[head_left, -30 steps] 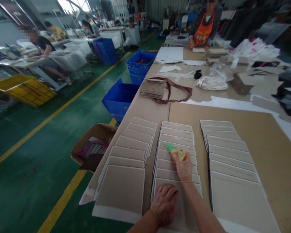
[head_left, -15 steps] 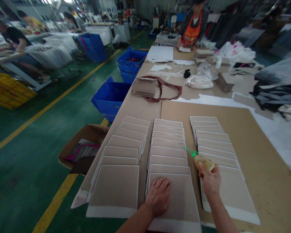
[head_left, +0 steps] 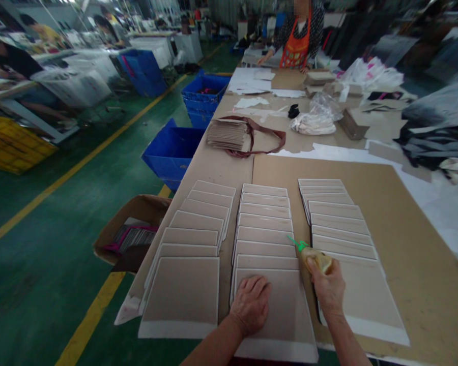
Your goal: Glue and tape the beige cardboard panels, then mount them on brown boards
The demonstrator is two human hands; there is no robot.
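Observation:
My right hand (head_left: 330,287) is closed round a yellowish squeeze bottle (head_left: 320,262) with a thin green nozzle (head_left: 301,245). The nozzle points left, over the right edge of the middle row of overlapping beige panels (head_left: 265,234). On the front panel (head_left: 280,305) of that row my left hand (head_left: 252,300) lies palm down, its fingers laid on the surface and holding nothing. A left row of similar panels (head_left: 181,284) fans along the table edge. A third row (head_left: 361,290) lies under and beyond my right hand. Faint darker streaks show on several panels.
Farther along the table (head_left: 229,170) are a stack of brown pieces (head_left: 227,134) with a strap (head_left: 278,145) and a clear plastic bag (head_left: 320,117). Blue bins (head_left: 171,152) and a cardboard box (head_left: 133,203) stand left. A co-worker in an orange apron (head_left: 295,48) stands at the far end.
My right hand has moved slightly left with the squeeze bottle, bringing the nozzle lower and nearer the middle row. My left hand stays on its panel. The co-worker's arms have spread apart.

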